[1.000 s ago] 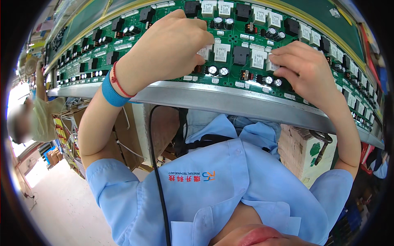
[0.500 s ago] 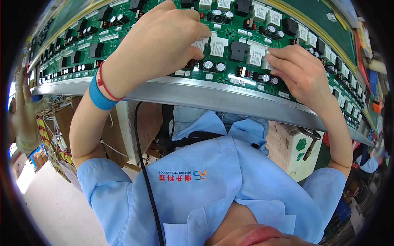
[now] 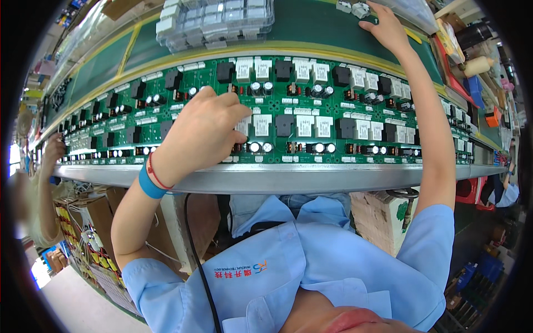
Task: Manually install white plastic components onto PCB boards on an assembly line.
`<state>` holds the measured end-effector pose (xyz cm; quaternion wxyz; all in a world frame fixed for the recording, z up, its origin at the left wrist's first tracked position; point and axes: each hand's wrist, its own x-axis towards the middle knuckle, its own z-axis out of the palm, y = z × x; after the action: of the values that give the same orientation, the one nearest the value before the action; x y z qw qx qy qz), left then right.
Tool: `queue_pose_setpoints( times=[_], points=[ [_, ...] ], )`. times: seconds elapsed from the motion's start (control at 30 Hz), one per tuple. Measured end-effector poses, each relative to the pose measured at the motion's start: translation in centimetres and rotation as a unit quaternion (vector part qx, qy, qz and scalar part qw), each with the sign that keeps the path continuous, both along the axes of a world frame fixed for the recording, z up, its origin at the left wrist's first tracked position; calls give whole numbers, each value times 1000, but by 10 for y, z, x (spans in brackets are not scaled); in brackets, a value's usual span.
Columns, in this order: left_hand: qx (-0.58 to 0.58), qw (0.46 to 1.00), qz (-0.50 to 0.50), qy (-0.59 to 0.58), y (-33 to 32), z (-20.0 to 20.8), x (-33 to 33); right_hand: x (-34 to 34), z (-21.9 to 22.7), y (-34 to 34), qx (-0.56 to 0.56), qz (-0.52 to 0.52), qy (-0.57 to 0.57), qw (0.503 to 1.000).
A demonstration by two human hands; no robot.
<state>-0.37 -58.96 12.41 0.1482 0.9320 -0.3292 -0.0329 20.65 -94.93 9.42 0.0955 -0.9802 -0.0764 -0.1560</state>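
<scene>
Bright, even light showed the circuit boards (image 3: 275,100) crisply; glare washed out the lower left, the metal rail (image 3: 311,179) bowed, and the corners were black.

Component tray (image 3: 244,39) behind the circuit boards (image 3: 275,100), loose parts (image 3: 360,10) farther right.

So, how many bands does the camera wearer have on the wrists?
2, both just behind the left hand: a thin red cord nearer to it, and a wide blue band farther back. No others show.
</scene>
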Motion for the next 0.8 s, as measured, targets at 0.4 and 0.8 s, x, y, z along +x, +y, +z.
queue_pose_setpoints(
  times=[0.4, 0.8],
  points=[
    [-14, 999, 9, 28, -11, 6, 5, 43, -44, 29, 38, 70, -33, 996],
    [-6, 996, 51, 75, -12, 6, 4, 13, -30, 35, 25, 89, -12, 996]
  ],
)
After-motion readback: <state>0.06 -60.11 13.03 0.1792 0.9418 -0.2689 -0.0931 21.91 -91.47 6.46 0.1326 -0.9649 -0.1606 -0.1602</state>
